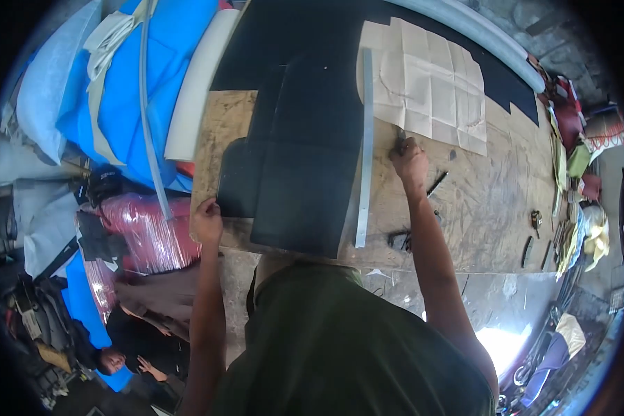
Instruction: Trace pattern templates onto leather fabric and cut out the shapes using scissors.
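A large black sheet [301, 152] lies on the wooden table in front of me, with a smaller black piece [237, 180] at its left side. My left hand [208, 222] is at the table's left edge, fingers curled beside that smaller piece's lower corner; whether they pinch it is hidden. To the right, my right hand [410, 163] is closed round a small dark object whose kind I cannot make out, just below a creased beige paper pattern [430, 76]. A long metal straightedge [367, 152] stretches along the black sheet's right side, between my hands.
On the wooden table [485, 208] lie a black pen-like stick [437, 183], a tape measure [536, 220] and small dark tools. Blue material [166, 76] and a pale roll [204, 76] crowd the left. A person [145, 347] is at lower left, beyond a plastic-wrapped red bundle [149, 232].
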A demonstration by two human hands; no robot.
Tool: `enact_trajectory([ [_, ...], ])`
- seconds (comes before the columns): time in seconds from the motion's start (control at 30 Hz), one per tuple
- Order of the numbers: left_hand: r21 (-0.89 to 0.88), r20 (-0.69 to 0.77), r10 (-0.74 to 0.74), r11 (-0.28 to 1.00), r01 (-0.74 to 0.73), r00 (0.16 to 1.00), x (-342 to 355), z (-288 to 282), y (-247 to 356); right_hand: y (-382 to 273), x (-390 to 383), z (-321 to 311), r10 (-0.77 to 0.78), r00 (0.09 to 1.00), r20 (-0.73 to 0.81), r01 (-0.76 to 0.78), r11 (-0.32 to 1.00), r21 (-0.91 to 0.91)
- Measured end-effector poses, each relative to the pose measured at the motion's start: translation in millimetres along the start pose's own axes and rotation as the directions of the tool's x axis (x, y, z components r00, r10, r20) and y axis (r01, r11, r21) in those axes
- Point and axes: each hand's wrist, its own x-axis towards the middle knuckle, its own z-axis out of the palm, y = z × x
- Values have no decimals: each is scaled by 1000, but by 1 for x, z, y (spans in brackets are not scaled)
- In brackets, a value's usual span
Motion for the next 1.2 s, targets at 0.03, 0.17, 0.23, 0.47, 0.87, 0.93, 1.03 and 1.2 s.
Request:
enact_trajectory([
  [0.03, 109, 13, 65, 992, -66, 998, 1, 5, 10, 18, 3, 6, -13, 1000, -23, 10, 995, -94],
  [0.17, 360, 12, 149, 922, -143, 989, -10, -8, 23, 5, -20, -9, 126, 973, 196, -156, 977, 148],
  [0.23, 477, 10, 199, 860, -179, 980, -12, -3, 30, -4, -35, -47, 206, 879, 430, -392, 824, 408],
  [0.47, 322, 74, 52, 944, -73, 996, 17, 10, -6, 20, -109, -82, -49, 732, 680, -680, 13, 733],
  [0.87, 173, 790, -235, 972, 162, 566, 97, -65, 9, -248, -344, -26, -373, 634, 678, -743, -48, 668],
  [0.93, 162, 873, -219, 973, 163, 437, 107, -69, 7, -287, -364, -5, -300, 552, 778, -817, -10, 576],
  [1.03, 145, 917, -187, 979, 143, 351, 120, -66, 4, -325, -398, 32, -247, 594, 765, -800, -81, 595],
  [1.2, 178, 922, -223, 970, 168, 315, 123, -70, -1, -388, -434, 76, -144, 669, 729, -717, -384, 582],
])
